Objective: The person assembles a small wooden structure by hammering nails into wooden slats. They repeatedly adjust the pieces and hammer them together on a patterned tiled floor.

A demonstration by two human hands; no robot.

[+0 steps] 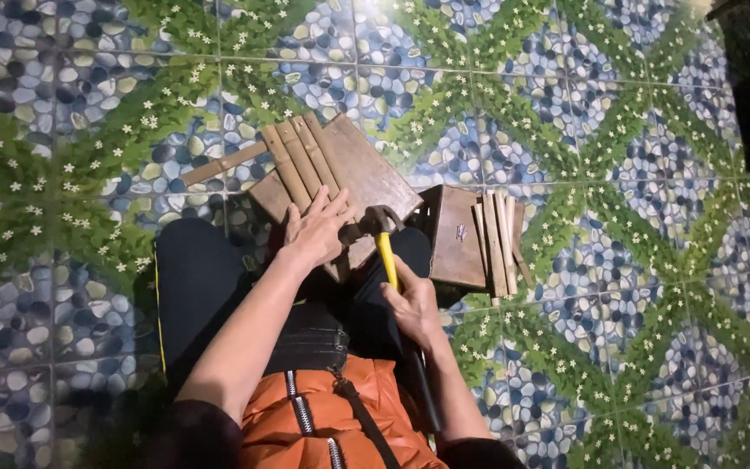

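The fingers (333,208) of my left hand (314,233) lie spread and flat, pressing down on a row of bamboo slats (297,161) that sit side by side across a brown wooden board (366,169); they clamp on nothing, only press from above. My right hand (414,304) is curled shut around the yellow handle of a hammer (384,239), whose dark head rests just beside the left hand, at the near edge of the board. The board and its slats rest tilted over my lap, against my dark trousers (193,278), with one loose slat (223,162) sticking out to the left beneath the row. To the right of the hammer head I see a second, smaller wooden piece (455,239), with a bundle of pale thin slats (496,243) lying on its far side, touching it. All of this sits on a tiled floor (618,130) patterned with blue pebbles, green leaves and small white flowers. At the bottom of the view an orange jacket (305,426) with a dark strap across it shows between my forearms. A dark object in the upper right corner is too dim for me to tell.
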